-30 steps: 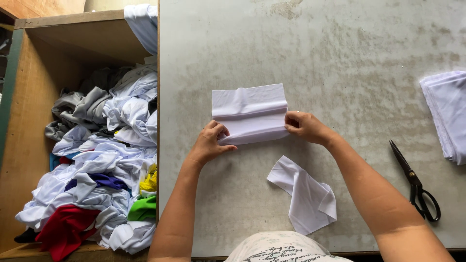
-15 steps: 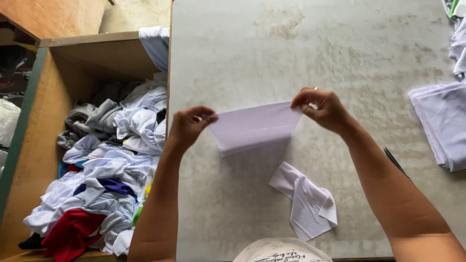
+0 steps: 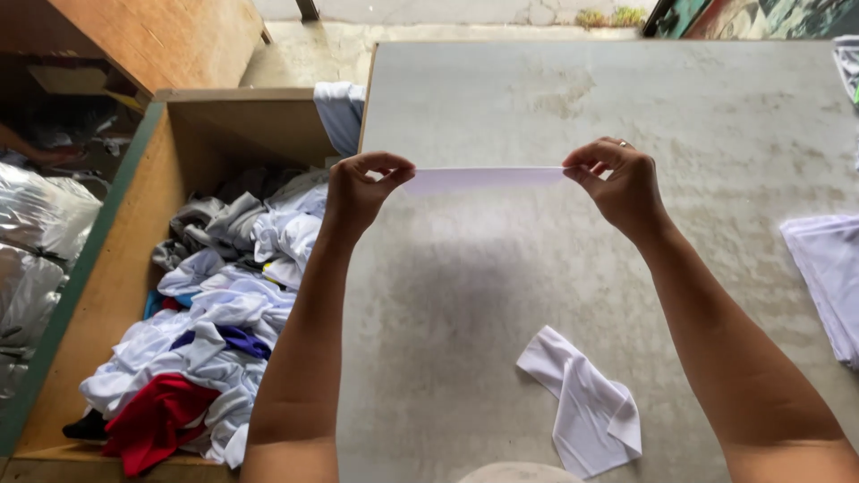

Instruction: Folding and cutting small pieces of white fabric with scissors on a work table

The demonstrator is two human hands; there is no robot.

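A folded white cloth (image 3: 488,179) hangs in the air above the grey table (image 3: 573,98), seen almost edge-on as a thin strip. My left hand (image 3: 362,188) pinches its left end and my right hand (image 3: 617,183) pinches its right end, with a ring on one finger. Both arms reach up from the near edge. A second, crumpled white cloth (image 3: 582,402) lies on the table near me, below my right forearm.
A wooden bin (image 3: 116,268) left of the table holds a heap of mixed clothes (image 3: 224,295), mostly white and grey, with a red piece (image 3: 157,420). A stack of white fabric (image 3: 828,277) lies at the table's right edge. Silvery plastic bags (image 3: 36,250) sit far left.
The folded cloth was lying on the table under both hands. It has been lifted and raised away from me, held stretched between the two hands. The view has tilted upward.
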